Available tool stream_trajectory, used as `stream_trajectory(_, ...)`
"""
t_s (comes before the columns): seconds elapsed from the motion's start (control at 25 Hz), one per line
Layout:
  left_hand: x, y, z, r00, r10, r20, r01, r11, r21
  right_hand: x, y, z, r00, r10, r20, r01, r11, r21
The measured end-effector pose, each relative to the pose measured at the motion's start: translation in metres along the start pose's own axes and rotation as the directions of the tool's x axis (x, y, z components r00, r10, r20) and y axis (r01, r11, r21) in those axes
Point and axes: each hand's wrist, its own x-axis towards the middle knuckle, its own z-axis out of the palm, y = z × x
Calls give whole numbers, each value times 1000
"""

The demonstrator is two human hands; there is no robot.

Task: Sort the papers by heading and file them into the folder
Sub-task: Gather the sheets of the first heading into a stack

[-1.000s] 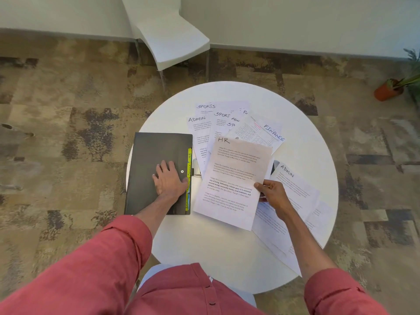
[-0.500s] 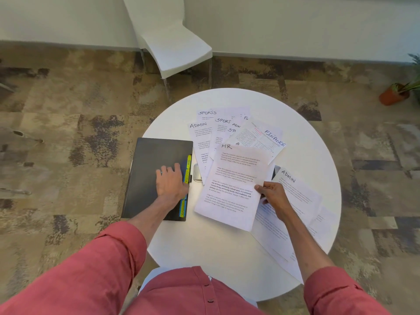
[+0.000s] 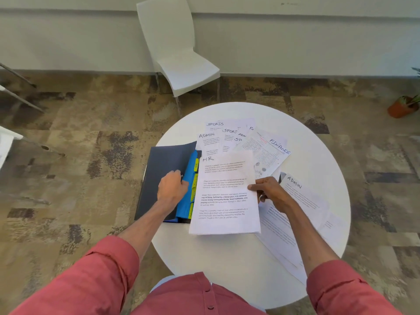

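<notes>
Hands: left hand (image 3: 172,187) grips the folder (image 3: 163,178) cover's edge, lifted off the blue dividers (image 3: 188,187); right hand (image 3: 270,191) pinches the HR sheets (image 3: 225,196), just right of the folder on the round surface (image 3: 318,160). Step: filing HR. Next, judged: find the HR tab and slide the sheets in. Other headed papers (image 3: 229,135) lie fanned beyond.

My left hand (image 3: 172,187) is palm down, fingers curled over an edge, thumb side toward me, forearm bare and reaching forward from a rolled red sleeve (image 3: 91,276). My right hand (image 3: 269,192) is pinched shut, thumb on top, fingers tucked under, wrist bent inward. Right forearm is bare, angled in from the lower right, its sleeve pushed up as well.
</notes>
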Motion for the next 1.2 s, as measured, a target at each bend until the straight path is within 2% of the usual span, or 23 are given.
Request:
stream_trajectory(0.28, -21, -8, -17, 999, 33, 2, -32, 994, -108, 6, -30, 28, 991, 75, 113, -65, 994, -90)
stream_trajectory(0.64, -34, -22, -24, 997, 74, 9, -72, 983, -167, 20, -42, 76, 997, -62, -45, 57, 993, -108)
stream_trajectory(0.88, -38, -21, -27, 995, 78, -68, -89, 983, -163, 32, -27, 97, 984, -136, -118, 116, 980, -165)
stream_trajectory(1.2, -43, -13, -19, 995, 70, -75, -82, 981, -176, 36, -10, 140, 987, -122, -106, 100, 977, -188)
